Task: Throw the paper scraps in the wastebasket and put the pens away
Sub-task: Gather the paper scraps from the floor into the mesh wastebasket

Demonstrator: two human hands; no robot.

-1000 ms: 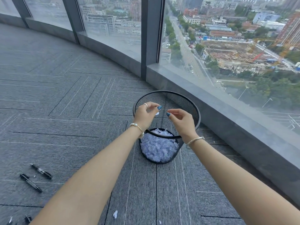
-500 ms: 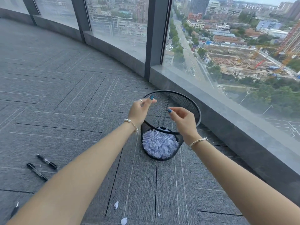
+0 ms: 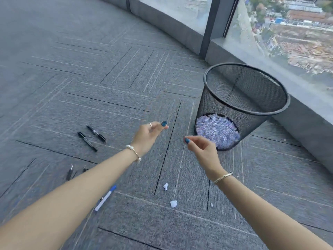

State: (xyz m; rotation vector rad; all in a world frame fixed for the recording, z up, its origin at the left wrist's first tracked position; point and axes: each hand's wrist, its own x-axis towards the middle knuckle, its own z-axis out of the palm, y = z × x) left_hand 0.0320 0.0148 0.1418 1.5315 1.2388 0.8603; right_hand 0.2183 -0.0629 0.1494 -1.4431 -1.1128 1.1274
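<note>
Both hands hung in the air above the grey carpet-tile floor (image 3: 108, 78), apart from each other and just short of the black wire-mesh wastebasket (image 3: 245, 105). The left hand (image 3: 149, 136) had its grip loosely curled, thumb near the forefinger, with nothing visible in it. The right hand (image 3: 201, 147) was likewise loosely curled and looked empty. That posture reads as hands between pickups, ready to pinch small pieces.

The wastebasket stood by the window ledge, and through its mesh a bed of white paper scraps (image 3: 218, 130) covered its bottom.

Work remained. 2 larger white scraps (image 3: 173, 203) and a tiny fleck lay on the floor below the hands. To the left lay 2 black pens (image 3: 91, 138), a white pen with a blue cap (image 3: 106, 197) and more dark pens (image 3: 69, 175) partly hidden by the left forearm. No pen holder was visible.
</note>
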